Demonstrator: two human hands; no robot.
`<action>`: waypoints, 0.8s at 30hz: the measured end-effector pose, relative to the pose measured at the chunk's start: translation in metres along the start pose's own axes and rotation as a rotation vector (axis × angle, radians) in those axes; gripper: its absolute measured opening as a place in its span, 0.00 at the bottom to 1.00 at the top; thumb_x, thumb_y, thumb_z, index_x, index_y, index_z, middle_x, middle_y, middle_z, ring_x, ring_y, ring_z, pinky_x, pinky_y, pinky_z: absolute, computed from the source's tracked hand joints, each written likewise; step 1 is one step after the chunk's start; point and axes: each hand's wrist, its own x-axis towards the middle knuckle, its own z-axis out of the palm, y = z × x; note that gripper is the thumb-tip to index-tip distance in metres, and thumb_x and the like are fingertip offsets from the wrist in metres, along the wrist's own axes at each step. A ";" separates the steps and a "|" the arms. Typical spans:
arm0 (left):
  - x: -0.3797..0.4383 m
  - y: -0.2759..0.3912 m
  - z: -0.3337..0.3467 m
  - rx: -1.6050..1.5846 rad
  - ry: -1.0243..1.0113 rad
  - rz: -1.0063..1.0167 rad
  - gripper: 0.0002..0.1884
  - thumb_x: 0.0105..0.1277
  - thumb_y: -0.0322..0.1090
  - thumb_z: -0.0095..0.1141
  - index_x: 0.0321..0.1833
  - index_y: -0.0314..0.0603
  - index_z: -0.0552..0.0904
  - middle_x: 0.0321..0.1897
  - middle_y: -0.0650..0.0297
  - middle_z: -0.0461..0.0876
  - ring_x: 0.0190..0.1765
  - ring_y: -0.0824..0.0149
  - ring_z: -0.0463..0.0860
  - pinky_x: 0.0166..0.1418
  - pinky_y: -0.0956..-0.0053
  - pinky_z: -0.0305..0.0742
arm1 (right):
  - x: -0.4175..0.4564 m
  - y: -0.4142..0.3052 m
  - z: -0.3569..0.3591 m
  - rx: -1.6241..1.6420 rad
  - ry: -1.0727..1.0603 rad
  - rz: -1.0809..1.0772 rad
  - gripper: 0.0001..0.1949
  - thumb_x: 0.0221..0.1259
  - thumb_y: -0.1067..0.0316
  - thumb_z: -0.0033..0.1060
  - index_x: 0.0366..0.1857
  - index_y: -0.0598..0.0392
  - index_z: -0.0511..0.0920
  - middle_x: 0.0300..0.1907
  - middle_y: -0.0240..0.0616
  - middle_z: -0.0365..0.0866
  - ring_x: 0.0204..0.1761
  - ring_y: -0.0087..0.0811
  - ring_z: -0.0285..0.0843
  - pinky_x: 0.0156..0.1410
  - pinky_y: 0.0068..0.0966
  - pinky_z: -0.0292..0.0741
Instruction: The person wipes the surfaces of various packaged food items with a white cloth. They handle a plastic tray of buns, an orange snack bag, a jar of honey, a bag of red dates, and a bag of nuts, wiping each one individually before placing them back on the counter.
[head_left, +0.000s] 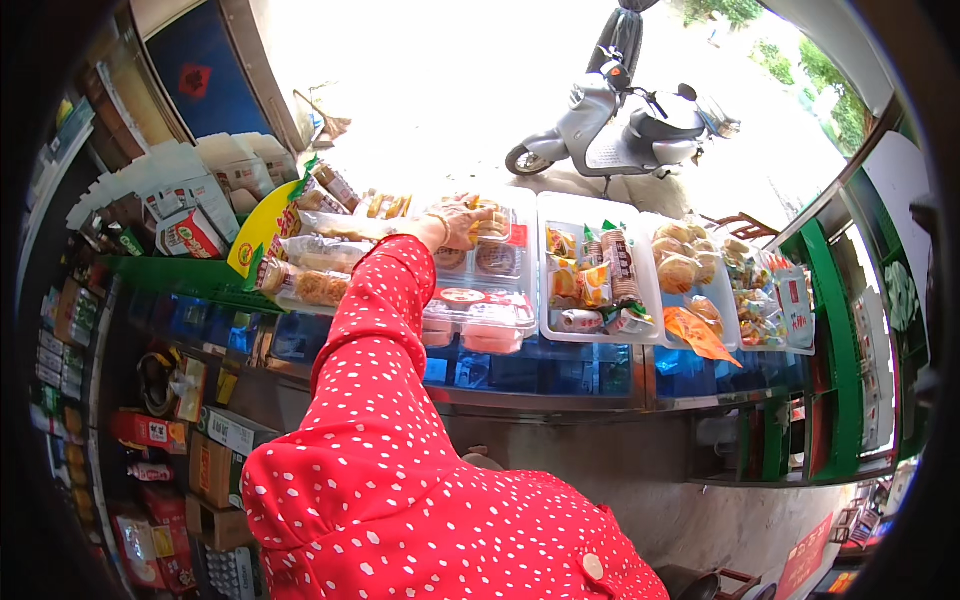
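Observation:
My left hand, with a bracelet at its wrist, reaches out from a red sleeve with white spots. Its fingers lie around the left side of a clear plastic box of round pastries. Beneath and beside this box, more clear boxes of round cakes fill a white plastic tray. Nearer to me, a clear clamshell box of pink-looking cakes rests at the tray's front. The sleeve hides part of the packaged pastries to the left. My right hand is out of view.
A glass counter carries the trays. To the right stand a tray of wrapped snacks and one of round buns. Cartons are stacked at lower left. Outside, a grey scooter is parked beyond the counter.

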 end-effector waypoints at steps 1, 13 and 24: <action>0.002 0.001 0.001 0.012 0.005 0.002 0.45 0.50 0.47 0.63 0.71 0.62 0.53 0.72 0.55 0.48 0.73 0.55 0.49 0.73 0.63 0.48 | 0.000 -0.003 0.000 -0.012 -0.002 -0.002 0.17 0.51 0.69 0.63 0.42 0.69 0.78 0.35 0.41 0.83 0.35 0.25 0.78 0.43 0.22 0.74; -0.115 0.007 -0.038 -0.404 0.371 0.043 0.28 0.56 0.40 0.60 0.60 0.42 0.70 0.45 0.47 0.80 0.45 0.51 0.81 0.50 0.65 0.75 | -0.007 0.008 -0.002 -0.078 -0.027 0.013 0.16 0.51 0.69 0.62 0.42 0.69 0.78 0.34 0.42 0.83 0.35 0.25 0.78 0.43 0.22 0.74; -0.229 0.025 0.048 -0.666 1.189 -0.449 0.06 0.55 0.21 0.57 0.34 0.38 0.81 0.33 0.58 0.82 0.37 0.59 0.82 0.44 0.72 0.76 | -0.028 0.071 -0.017 -0.030 -0.068 -0.001 0.16 0.51 0.71 0.61 0.43 0.70 0.77 0.35 0.42 0.83 0.36 0.26 0.78 0.44 0.22 0.74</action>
